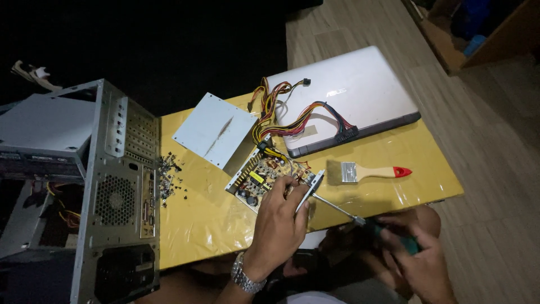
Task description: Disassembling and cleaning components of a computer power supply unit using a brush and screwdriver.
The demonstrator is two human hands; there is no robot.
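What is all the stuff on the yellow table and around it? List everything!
Table: one, yellow, centre.
Computer case: one, grey metal, left edge.
Screws: small dark pile, beside the case.
Metal cover: one, pale grey, table's middle.
Circuit board: one, open, under the left hand.
Wire bundle: one, yellow, red and black, lying across the laptop.
Laptop: one, silver, closed, far side.
Paintbrush: one, wooden handle, red tip, right.
Screwdriver: one, green handle, right hand.
Left hand: on the board, wearing a silver watch.
Right hand: gripping the screwdriver.

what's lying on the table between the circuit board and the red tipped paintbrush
In the head view, a screwdriver shaft crosses that stretch, held by the right hand; the left hand steadies the circuit board beside the paintbrush.
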